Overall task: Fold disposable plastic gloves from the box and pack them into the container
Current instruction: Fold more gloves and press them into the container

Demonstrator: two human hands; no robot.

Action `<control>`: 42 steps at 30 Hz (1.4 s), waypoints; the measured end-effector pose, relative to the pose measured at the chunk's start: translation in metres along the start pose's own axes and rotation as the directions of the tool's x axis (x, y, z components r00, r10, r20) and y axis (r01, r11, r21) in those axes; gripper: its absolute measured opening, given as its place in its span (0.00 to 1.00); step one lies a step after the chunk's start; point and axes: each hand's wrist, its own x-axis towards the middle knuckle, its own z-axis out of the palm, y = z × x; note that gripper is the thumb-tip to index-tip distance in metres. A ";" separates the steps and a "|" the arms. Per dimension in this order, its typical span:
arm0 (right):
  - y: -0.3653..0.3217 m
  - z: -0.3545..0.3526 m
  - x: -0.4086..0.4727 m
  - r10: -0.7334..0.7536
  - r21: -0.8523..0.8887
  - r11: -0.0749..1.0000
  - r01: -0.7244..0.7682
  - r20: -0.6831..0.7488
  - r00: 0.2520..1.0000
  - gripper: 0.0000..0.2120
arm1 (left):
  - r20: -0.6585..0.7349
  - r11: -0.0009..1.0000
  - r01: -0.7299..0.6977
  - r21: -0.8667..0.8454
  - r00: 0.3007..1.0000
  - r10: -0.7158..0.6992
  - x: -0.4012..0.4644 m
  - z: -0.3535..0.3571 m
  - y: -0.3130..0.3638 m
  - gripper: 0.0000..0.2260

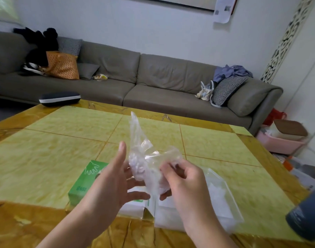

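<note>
A clear plastic glove (144, 154) hangs crumpled in the air above the table, one thin end sticking up. My right hand (185, 183) pinches its lower right part with curled fingers. My left hand (115, 179) is beside it, fingers spread and straight, fingertips touching the glove's underside. Below my hands lies the green and white glove box (81, 187), partly hidden by my left hand. The clear plastic container (222, 197) sits to the right of the box, with pale folded plastic inside.
The yellow tiled table (54, 145) stretches ahead. A dark glasses case (59, 98) lies at its far left edge. A dark grey cylinder (306, 217) stands at the near right corner. A grey sofa (153, 83) lies beyond, a pink basket (280, 142) on the floor right.
</note>
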 end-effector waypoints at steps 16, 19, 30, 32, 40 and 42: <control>0.006 -0.030 0.018 0.050 0.101 0.993 -0.065 0.143 0.988 0.14 | -0.223 1.000 0.001 -0.003 0.975 -0.002 -0.006 0.013 -0.009 0.13; 0.005 -0.034 0.021 0.070 0.040 0.996 -0.082 0.248 0.966 0.15 | -0.267 0.999 -0.041 0.014 0.963 0.043 -0.004 0.012 -0.009 0.13; 0.014 -0.032 0.026 0.088 0.158 0.981 -0.109 0.132 0.987 0.06 | -0.220 0.997 -0.056 -0.054 0.975 0.043 -0.002 0.010 -0.014 0.10; 0.015 -0.035 0.027 0.048 0.164 0.985 -0.058 0.063 0.997 0.04 | -0.222 0.998 -0.053 -0.046 0.974 0.042 -0.001 0.008 -0.012 0.14; 0.018 -0.043 0.029 0.035 0.107 0.992 -0.063 0.246 0.969 0.05 | -0.291 0.991 -0.126 0.049 0.947 0.135 -0.004 0.010 -0.008 0.08; 0.018 -0.047 0.032 0.029 0.110 0.992 -0.058 0.254 0.967 0.09 | -0.322 0.989 -0.147 0.032 0.935 0.149 -0.003 0.010 -0.006 0.08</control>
